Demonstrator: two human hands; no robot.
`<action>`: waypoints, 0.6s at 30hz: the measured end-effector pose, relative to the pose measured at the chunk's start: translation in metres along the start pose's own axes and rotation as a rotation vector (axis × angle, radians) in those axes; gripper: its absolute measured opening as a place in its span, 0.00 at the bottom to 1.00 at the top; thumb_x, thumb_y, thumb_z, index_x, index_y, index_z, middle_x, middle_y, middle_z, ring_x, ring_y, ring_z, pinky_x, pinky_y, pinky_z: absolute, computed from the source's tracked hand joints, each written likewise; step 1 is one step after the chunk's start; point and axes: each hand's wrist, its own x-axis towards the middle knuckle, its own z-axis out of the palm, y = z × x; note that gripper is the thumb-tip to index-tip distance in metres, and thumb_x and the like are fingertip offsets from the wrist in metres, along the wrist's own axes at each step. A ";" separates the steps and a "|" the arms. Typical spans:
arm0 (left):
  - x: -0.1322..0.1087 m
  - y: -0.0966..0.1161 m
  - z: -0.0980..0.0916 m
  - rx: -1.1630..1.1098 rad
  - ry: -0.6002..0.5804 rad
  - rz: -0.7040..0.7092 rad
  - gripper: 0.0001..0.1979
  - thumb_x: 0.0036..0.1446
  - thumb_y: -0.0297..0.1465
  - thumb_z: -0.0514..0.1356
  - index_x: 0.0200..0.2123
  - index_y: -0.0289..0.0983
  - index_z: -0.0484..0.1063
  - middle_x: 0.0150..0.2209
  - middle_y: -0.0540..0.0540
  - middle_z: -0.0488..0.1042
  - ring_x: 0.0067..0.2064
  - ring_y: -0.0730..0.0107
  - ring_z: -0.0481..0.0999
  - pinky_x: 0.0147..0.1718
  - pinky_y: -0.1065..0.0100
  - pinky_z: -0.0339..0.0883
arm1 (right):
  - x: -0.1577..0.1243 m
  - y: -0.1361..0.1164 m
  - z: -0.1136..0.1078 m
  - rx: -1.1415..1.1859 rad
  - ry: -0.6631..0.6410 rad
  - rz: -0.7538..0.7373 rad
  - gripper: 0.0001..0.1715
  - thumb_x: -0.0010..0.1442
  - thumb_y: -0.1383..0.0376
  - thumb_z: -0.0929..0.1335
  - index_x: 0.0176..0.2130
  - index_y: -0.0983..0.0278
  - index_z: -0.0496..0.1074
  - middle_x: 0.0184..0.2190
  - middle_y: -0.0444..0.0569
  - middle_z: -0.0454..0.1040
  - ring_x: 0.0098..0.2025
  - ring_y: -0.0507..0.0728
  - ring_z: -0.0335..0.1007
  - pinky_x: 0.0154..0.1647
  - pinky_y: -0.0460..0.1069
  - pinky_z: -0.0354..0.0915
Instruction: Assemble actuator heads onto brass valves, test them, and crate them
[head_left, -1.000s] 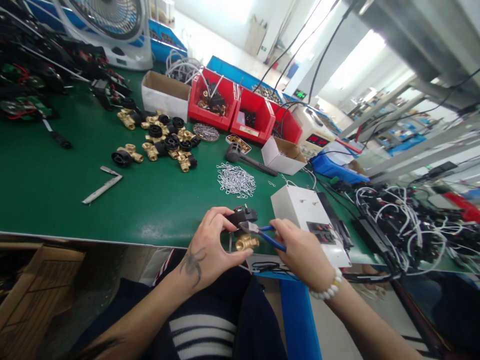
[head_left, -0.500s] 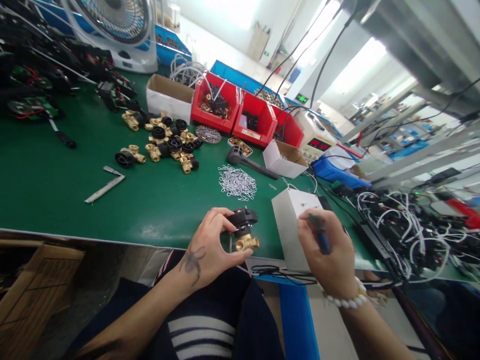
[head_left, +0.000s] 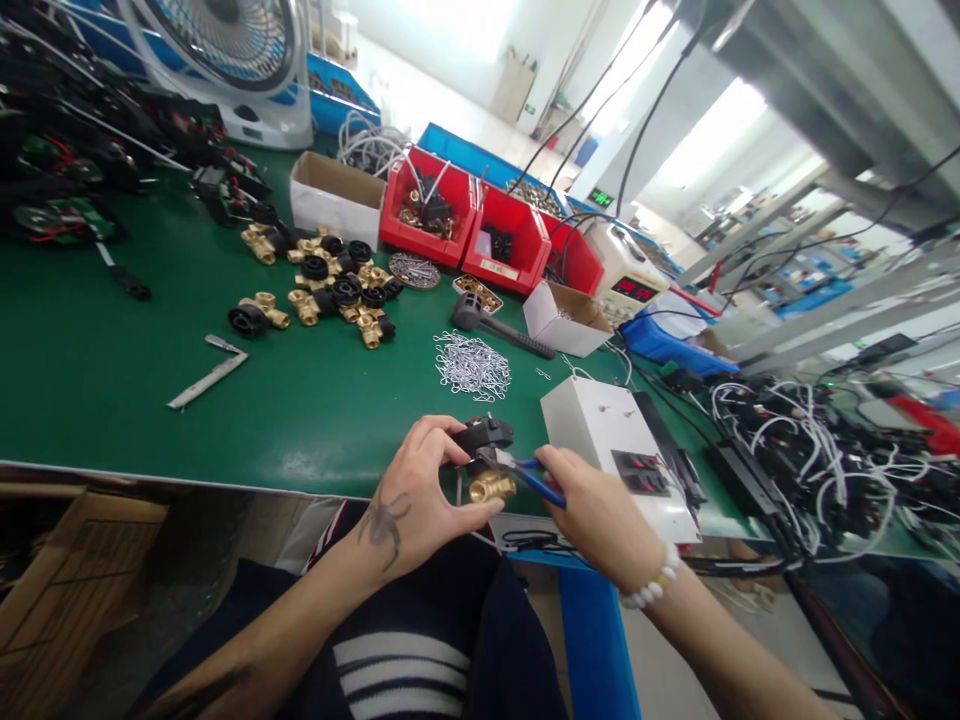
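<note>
My left hand (head_left: pixel 427 480) grips a brass valve (head_left: pixel 491 487) with a black plastic actuator (head_left: pixel 484 433) on top, at the front edge of the green bench. Blue-handled pliers (head_left: pixel 536 480) are in my right hand (head_left: pixel 596 510), fingers wrapped round the handles. Their metal jaws touch the joint between the black part and the brass body; the exact contact point is too small to make out. Just beyond the valve lies a pile of silver wire clips (head_left: pixel 472 366), with a stray clip (head_left: pixel 543 374) to its right.
A white switch box (head_left: pixel 585 425) stands right of my hands, beside tangled cables (head_left: pixel 817 460). Farther back are a black mallet (head_left: pixel 499 325), a small carton (head_left: pixel 566 320), red bins (head_left: pixel 427 215) and several brass valves (head_left: pixel 345 285). A utility knife (head_left: pixel 210 378) lies left.
My right hand has come left and down from over the white box, bringing the pliers' jaws onto the valve. My left hand keeps its hold in the same place.
</note>
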 end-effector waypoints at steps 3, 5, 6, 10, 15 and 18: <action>0.000 0.000 0.000 0.001 0.000 -0.012 0.18 0.42 0.30 0.71 0.33 0.37 0.65 0.47 0.39 0.69 0.51 0.56 0.73 0.49 0.50 0.72 | 0.001 0.003 -0.003 -0.028 0.020 -0.030 0.12 0.57 0.75 0.62 0.39 0.64 0.71 0.29 0.49 0.74 0.26 0.56 0.69 0.27 0.49 0.60; 0.000 0.001 0.000 -0.004 -0.008 -0.022 0.19 0.42 0.30 0.71 0.33 0.37 0.65 0.48 0.39 0.69 0.51 0.56 0.72 0.49 0.50 0.72 | 0.000 0.005 -0.006 0.094 0.276 0.036 0.08 0.60 0.71 0.63 0.40 0.63 0.69 0.30 0.48 0.73 0.28 0.55 0.69 0.29 0.48 0.62; -0.001 0.001 0.000 -0.007 -0.012 -0.024 0.18 0.42 0.30 0.71 0.33 0.37 0.65 0.48 0.39 0.69 0.51 0.56 0.72 0.49 0.50 0.72 | 0.000 0.005 -0.006 0.147 0.373 0.061 0.07 0.61 0.69 0.63 0.40 0.62 0.68 0.30 0.47 0.72 0.28 0.55 0.68 0.29 0.48 0.63; -0.001 0.002 0.000 -0.006 -0.014 -0.016 0.18 0.42 0.30 0.71 0.33 0.37 0.65 0.48 0.39 0.69 0.51 0.55 0.72 0.50 0.49 0.71 | 0.000 0.001 -0.001 0.017 0.105 -0.006 0.11 0.56 0.75 0.62 0.36 0.63 0.69 0.27 0.47 0.72 0.24 0.54 0.66 0.25 0.48 0.58; 0.000 0.001 0.000 -0.012 -0.016 -0.020 0.18 0.43 0.30 0.71 0.33 0.37 0.65 0.47 0.39 0.69 0.51 0.55 0.72 0.49 0.50 0.71 | 0.004 -0.001 -0.008 0.091 0.173 0.031 0.11 0.58 0.73 0.62 0.40 0.64 0.70 0.28 0.47 0.72 0.26 0.54 0.68 0.27 0.47 0.61; 0.001 0.001 0.001 -0.011 -0.017 -0.012 0.18 0.43 0.30 0.71 0.33 0.36 0.65 0.47 0.38 0.69 0.51 0.55 0.72 0.49 0.50 0.71 | 0.004 0.000 -0.007 0.181 0.294 0.107 0.07 0.59 0.71 0.63 0.38 0.62 0.68 0.28 0.45 0.72 0.26 0.53 0.68 0.28 0.47 0.62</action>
